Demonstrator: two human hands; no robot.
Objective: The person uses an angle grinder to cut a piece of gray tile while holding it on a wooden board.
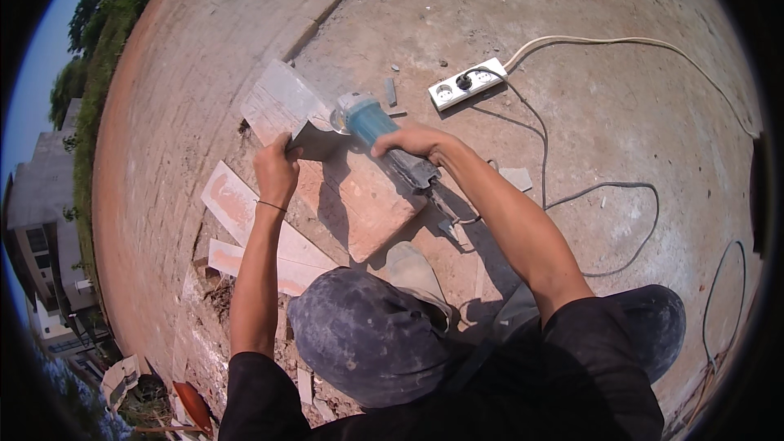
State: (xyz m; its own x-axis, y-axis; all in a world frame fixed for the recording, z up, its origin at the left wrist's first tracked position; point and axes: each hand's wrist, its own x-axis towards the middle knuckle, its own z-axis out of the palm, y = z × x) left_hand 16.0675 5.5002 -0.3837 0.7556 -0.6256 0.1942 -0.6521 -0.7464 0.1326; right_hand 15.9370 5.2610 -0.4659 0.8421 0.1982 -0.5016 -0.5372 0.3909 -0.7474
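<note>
My left hand (276, 167) grips the near edge of a dark grey tile (322, 145), thumb on top, tilting it up. Wrapped round the body of a teal angle grinder (372, 122) is my right hand (416, 141). The grinder's disc (336, 120) meets the tile's far right edge, and pale dust hangs there. Whether the disc spins, I cannot tell. Underneath lies a long reddish block (371, 204), its far part (282, 102) coated in grey dust and scored with lines.
A white power strip (453, 95) lies to the right, with a black plug in it and a dark cable (545, 147) looping over the ground. Pale tile strips (282, 233) lie left of the block. Small grey offcuts (390, 91) lie beyond the grinder. My dusty knee (367, 335) is close by.
</note>
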